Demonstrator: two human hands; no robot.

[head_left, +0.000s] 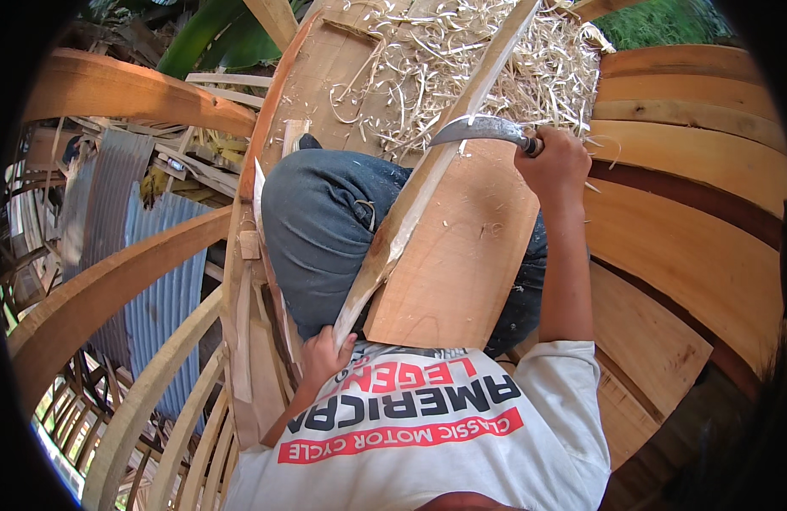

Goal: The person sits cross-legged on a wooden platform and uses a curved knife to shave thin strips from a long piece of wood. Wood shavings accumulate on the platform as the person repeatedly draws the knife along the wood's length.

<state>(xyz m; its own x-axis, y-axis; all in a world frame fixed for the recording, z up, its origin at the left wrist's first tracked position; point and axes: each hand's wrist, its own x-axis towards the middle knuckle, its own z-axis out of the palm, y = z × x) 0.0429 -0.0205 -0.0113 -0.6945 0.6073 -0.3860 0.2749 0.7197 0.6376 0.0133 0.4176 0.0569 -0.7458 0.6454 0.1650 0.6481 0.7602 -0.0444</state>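
A long, roughly hewn wooden pole (415, 207) slants from my waist up to the far right, with pale shaved faces and a darker strip lower down. Its near end is gripped in my left hand (324, 354), close against my shirt. My right hand (557, 162) is wrapped round the dark handle of a curved sickle knife (480, 129). The blade points left and lies across the pole's far part, apparently touching it, with a pale curl of wood beside it. Under the pole, a flat wooden board (466, 247) rests between my legs.
Thin wood shavings (496, 64) are heaped on the planks ahead. Overlapping side planks (683, 247) rise at the right, and curved timber ribs (121, 289) stand at the left. Beyond these lie corrugated metal sheets (163, 272) and scrap wood. My bent knee (321, 221) is left of the pole.
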